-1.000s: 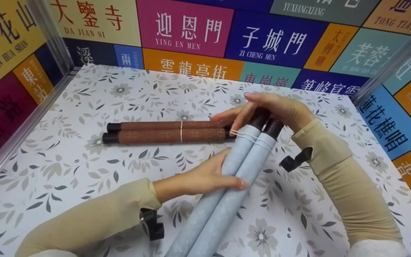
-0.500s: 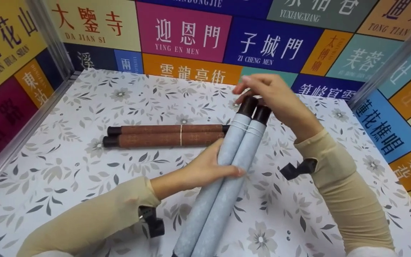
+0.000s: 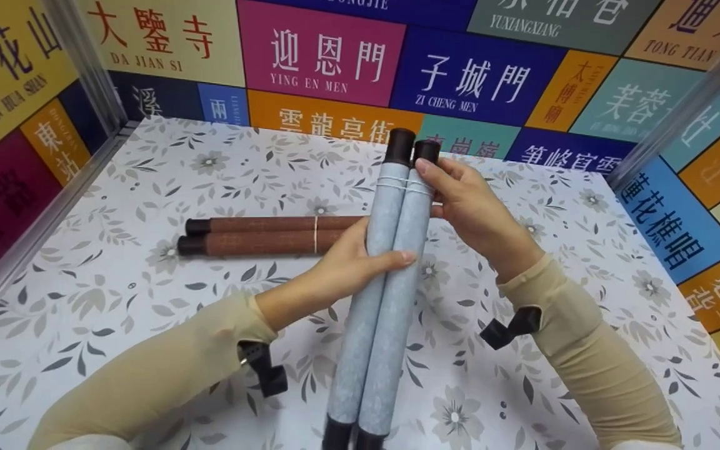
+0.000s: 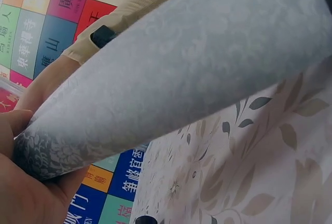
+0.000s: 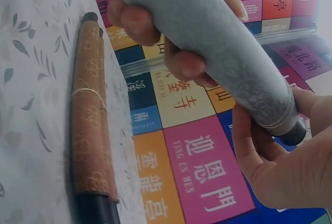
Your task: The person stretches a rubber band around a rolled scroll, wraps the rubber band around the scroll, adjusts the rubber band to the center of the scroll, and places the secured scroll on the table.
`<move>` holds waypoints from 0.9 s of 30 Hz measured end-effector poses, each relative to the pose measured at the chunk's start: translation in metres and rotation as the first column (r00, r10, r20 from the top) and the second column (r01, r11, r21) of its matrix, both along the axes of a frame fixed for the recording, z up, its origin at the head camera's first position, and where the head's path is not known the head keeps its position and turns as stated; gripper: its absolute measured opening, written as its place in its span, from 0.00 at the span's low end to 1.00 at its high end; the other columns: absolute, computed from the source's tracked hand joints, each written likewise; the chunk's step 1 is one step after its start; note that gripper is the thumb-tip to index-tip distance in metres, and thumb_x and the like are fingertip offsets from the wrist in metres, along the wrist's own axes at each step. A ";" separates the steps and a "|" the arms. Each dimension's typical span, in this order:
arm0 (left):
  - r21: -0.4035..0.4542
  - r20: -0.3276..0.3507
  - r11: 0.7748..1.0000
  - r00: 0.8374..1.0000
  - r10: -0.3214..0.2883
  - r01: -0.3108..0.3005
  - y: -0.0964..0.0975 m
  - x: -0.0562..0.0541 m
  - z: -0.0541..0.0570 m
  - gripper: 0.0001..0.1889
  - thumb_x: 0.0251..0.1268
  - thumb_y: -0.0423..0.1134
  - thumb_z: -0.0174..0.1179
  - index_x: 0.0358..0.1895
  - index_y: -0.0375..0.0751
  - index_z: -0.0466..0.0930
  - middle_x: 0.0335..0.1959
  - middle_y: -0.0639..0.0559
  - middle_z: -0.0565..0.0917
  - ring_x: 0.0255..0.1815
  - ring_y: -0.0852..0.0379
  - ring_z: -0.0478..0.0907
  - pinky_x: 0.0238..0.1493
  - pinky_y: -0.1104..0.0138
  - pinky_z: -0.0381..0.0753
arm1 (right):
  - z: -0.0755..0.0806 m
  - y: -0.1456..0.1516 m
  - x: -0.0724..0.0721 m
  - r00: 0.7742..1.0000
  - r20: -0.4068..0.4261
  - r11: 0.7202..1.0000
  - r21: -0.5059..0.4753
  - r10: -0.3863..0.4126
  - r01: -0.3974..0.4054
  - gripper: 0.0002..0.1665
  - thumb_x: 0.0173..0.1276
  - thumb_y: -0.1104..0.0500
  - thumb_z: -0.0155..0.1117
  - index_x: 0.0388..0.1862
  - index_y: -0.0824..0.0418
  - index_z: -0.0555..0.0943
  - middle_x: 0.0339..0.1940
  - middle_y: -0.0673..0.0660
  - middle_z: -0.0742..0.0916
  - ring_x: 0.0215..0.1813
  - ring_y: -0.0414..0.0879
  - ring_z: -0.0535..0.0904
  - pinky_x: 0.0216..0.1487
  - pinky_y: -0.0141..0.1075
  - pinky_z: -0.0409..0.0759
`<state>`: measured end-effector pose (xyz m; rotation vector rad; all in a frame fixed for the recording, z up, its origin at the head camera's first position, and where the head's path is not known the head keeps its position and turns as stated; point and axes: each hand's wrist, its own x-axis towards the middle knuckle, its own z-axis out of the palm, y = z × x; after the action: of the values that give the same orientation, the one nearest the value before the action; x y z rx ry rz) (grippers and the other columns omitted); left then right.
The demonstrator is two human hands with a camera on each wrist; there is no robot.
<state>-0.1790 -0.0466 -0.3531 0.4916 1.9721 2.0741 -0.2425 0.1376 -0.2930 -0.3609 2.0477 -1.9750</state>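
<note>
Two pale blue rolled scrolls [image 3: 387, 350] with dark end knobs lie side by side, held up over the table and nearly upright in the head view. My left hand [image 3: 344, 259] grips both around the upper middle, its thumb laid across the front. A thin white elastic band [image 3: 391, 182] circles the pair just under the top knobs. At that end my right hand [image 3: 472, 203] holds the right-hand roll, thumb by its knob; in the right wrist view its fingers [image 5: 246, 136] curl beneath the patterned roll. In the left wrist view the blue roll fills much of the frame.
Two brown rolled scrolls [image 3: 260, 242] with black knobs lie on the floral tablecloth [image 3: 116, 300] behind the left hand, bound mid-length by a pale band [image 3: 315, 234]. Colourful panels with lettering [image 3: 322, 56] wall the table's back and sides.
My right hand, earlier at the top knobs with the elastic band pulled out, has let the band sit on the rolls and moved down onto the right roll. The pair has swung left and more upright.
</note>
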 end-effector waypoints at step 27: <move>-0.089 -0.071 0.995 0.997 0.042 -0.048 0.005 0.002 -0.013 0.32 0.60 0.44 0.69 0.64 0.39 0.67 0.52 0.43 0.81 0.46 0.53 0.83 0.49 0.63 0.86 | -0.007 -0.013 -0.001 0.952 -0.179 0.961 0.076 -0.248 0.265 0.21 0.66 0.49 0.67 0.50 0.63 0.81 0.34 0.49 0.87 0.35 0.40 0.81 0.29 0.31 0.79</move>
<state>-0.1769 -0.0420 -0.3664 0.5119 2.1246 2.0088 -0.2432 0.1245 -0.3002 -0.2579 2.3980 -2.0366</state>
